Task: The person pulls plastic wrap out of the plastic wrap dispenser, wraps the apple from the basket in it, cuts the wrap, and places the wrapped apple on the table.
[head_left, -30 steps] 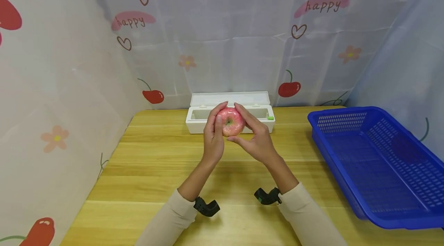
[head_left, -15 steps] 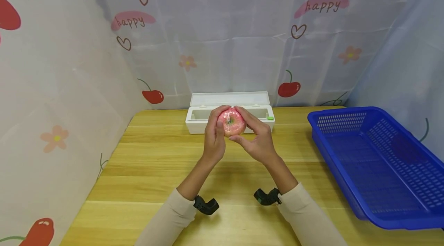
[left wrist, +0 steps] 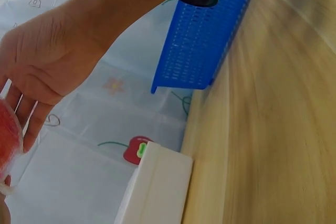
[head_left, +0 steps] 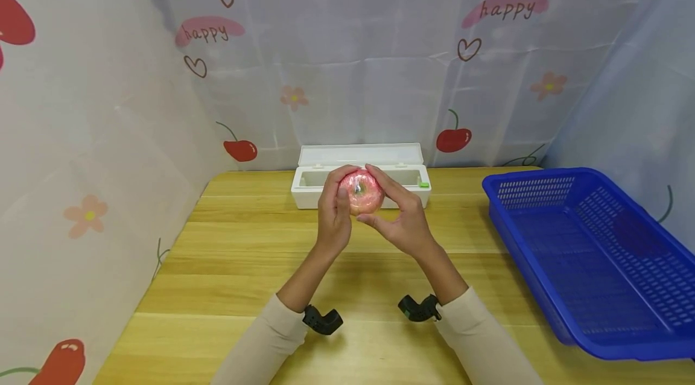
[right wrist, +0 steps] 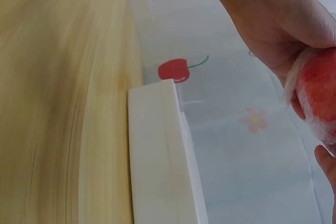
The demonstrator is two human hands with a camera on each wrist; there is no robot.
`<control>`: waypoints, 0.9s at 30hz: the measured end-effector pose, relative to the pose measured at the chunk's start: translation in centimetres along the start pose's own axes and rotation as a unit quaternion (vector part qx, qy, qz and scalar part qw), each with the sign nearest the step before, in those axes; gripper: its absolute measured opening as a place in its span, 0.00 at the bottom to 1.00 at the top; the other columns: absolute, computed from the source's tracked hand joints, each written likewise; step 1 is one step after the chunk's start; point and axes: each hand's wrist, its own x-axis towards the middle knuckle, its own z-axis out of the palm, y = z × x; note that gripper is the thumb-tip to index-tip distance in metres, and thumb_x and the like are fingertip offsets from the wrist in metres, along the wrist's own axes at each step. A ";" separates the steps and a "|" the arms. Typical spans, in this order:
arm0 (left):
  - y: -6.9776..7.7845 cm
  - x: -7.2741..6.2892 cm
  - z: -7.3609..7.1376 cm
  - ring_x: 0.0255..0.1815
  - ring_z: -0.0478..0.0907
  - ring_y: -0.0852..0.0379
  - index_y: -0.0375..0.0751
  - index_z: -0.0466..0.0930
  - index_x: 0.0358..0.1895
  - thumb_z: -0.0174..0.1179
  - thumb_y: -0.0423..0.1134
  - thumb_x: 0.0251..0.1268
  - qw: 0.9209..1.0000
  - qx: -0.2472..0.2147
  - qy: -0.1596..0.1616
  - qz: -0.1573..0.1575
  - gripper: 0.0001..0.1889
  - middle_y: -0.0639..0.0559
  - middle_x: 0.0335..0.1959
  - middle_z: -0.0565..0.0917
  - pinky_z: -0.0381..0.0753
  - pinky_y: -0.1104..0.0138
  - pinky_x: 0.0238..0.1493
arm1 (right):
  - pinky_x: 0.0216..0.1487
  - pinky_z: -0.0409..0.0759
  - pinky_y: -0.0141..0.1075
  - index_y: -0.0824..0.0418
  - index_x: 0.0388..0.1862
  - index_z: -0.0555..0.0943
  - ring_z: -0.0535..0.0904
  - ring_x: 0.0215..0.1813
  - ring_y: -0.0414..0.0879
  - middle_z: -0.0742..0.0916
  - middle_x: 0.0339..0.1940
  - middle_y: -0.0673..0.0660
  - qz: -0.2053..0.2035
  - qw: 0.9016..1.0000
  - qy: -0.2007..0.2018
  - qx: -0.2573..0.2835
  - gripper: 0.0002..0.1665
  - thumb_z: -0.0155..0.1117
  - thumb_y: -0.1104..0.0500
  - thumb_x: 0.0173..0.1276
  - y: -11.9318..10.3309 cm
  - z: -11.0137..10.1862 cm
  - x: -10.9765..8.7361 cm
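Raised over the table, a red apple [head_left: 365, 193] shines under clear film; a whitish fold of the film bulges from it in the right wrist view. My left hand [head_left: 333, 225] cups its left side, thumb along the near face. From the right, my right hand [head_left: 406, 221] grips the apple, fingers over the top and thumb below. Behind the hands stands a white box [head_left: 309, 198] with its lid [head_left: 361, 154] raised and a green slider [head_left: 423, 184] at the right end. My hands and the apple hide the box's middle.
A blue plastic basket [head_left: 529, 273] with slotted walls sits on the table's right side. The wooden table [head_left: 244, 252] meets a printed curtain [head_left: 358, 89] at the back and left. Black wrist cameras [head_left: 323, 320] sit on both cuffs.
Both hands keep hold of the apple. It has turned slightly, and the left fingers have moved a little lower around it. The box and basket stay put.
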 end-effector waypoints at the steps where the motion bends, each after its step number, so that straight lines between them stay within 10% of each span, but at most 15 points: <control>1: 0.0 0.1 0.0 0.58 0.76 0.47 0.38 0.74 0.64 0.39 0.60 0.82 1.000 -0.001 0.002 -0.002 0.30 0.43 0.59 0.78 0.82 0.61 0.57 | 0.64 0.79 0.39 0.64 0.75 0.70 0.74 0.71 0.55 0.77 0.72 0.60 0.005 1.000 -0.006 0.006 0.55 0.84 0.71 0.46 0.0 0.0 0.0; 12: 0.3 0.3 -0.5 0.69 0.70 0.43 0.34 0.70 0.70 0.28 0.66 0.80 0.993 -0.112 -0.009 -0.046 0.40 0.36 0.68 0.73 0.76 0.56 0.67 | 0.57 0.83 0.39 0.67 0.75 0.69 0.78 0.67 0.52 0.79 0.69 0.64 0.040 0.995 0.002 0.088 0.47 0.78 0.67 0.57 0.2 -0.1 -0.1; 27: 0.3 -0.2 0.5 0.58 0.77 0.47 0.33 0.76 0.60 0.29 0.40 0.86 0.997 -0.051 0.044 -0.032 0.24 0.39 0.56 0.80 0.80 0.60 0.59 | 0.54 0.84 0.38 0.78 0.69 0.71 0.78 0.64 0.66 0.79 0.65 0.73 0.065 0.997 0.020 0.038 0.44 0.77 0.72 0.51 -1.8 0.7 0.2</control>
